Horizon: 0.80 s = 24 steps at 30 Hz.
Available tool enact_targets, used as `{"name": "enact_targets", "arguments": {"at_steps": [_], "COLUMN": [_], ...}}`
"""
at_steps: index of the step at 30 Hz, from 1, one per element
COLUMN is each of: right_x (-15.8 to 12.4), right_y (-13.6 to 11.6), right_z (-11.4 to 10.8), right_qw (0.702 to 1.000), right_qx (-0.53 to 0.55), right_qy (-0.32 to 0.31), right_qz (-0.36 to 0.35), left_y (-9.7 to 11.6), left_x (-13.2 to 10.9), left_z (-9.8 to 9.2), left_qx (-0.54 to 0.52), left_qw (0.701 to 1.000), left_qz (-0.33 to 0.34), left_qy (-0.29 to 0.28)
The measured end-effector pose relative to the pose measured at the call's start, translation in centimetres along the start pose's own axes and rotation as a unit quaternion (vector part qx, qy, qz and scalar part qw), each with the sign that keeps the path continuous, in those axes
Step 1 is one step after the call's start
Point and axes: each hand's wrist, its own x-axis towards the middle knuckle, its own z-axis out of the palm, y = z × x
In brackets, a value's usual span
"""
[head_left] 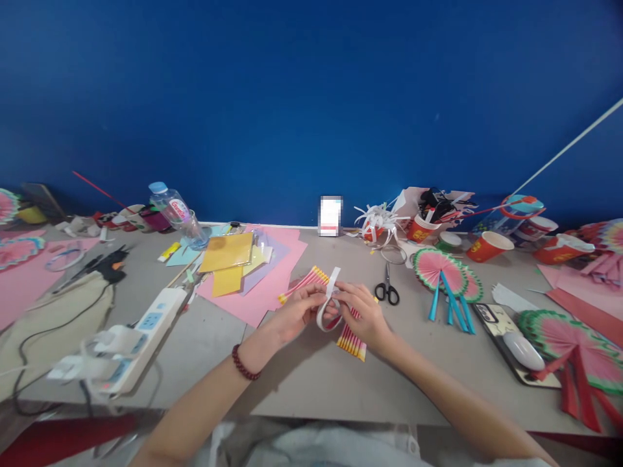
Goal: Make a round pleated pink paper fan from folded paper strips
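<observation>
Going off the paper strip (333, 280): screen (330, 217) at 12, scissors (387, 284) at 3, power strip (154, 319) around 9ish.

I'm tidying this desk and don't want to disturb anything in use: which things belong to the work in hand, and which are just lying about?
In use:
- white strip, at the fingertips of the left hand and right hand
- pleated pink-and-yellow paper, by the hands
- black scissors, perhaps: nearby, not held

Apparently lying about:
- plastic bottle
- computer mouse
- orange cup

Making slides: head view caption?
Left hand and right hand holding looped white strip by pleated pink-yellow paper, black-handled scissors nearby.
</observation>
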Motion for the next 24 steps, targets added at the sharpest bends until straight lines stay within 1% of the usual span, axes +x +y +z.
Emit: {"name": "enact_targets", "arguments": {"at_steps": [3, 5, 6, 8, 9, 12, 15, 17, 19, 22, 24], "right_x": [0.5, 0.6, 0.6, 0.1, -0.3, -1.5, -2.0, -1.8, -1.3, -0.9, -1.1], "right_y": [1.2, 2.9, 3.9, 6.2, 7.1, 9.1, 9.4, 8.9, 8.1, 7.3, 7.2], "right_z": [-1.4, -2.7, -3.4, -4.7, -5.2, -5.9, -5.8, -5.8, -5.9, -6.6, -7.3], "right_qw": [0.997, 0.984, 0.972, 0.937, 0.921, 0.888, 0.863, 0.844, 0.817, 0.778, 0.762], "right_qx": [-0.039, -0.102, -0.137, -0.204, -0.227, -0.259, -0.276, -0.292, -0.317, -0.353, -0.356], "right_qy": [0.009, -0.019, -0.044, -0.087, -0.107, -0.173, -0.219, -0.24, -0.259, -0.281, -0.293], "right_qz": [0.067, 0.142, 0.183, 0.269, 0.299, 0.339, 0.362, 0.381, 0.405, 0.437, 0.455], "left_y": [0.2, 0.3, 0.4, 0.3, 0.2, -0.1, -0.3, -0.3, -0.3, -0.3, -0.4], "left_x": [-0.1, -0.2, -0.3, -0.3, -0.4, -0.4, -0.4, -0.5, -0.5, -0.5, -0.5], "left_z": [0.0, -0.2, -0.3, -0.4, -0.5, -0.6, -0.7, -0.8, -0.9, -1.0, -1.1], "left_qx": [0.018, 0.031, 0.037, 0.053, 0.063, 0.094, 0.109, 0.108, 0.103, 0.098, 0.098], "left_qw": [0.999, 0.998, 0.997, 0.995, 0.993, 0.987, 0.983, 0.982, 0.982, 0.983, 0.983], "left_qz": [0.027, 0.046, 0.058, 0.082, 0.093, 0.115, 0.128, 0.131, 0.132, 0.13, 0.128], "left_qy": [0.031, 0.031, 0.029, 0.031, 0.038, 0.064, 0.075, 0.079, 0.085, 0.09, 0.087]}}
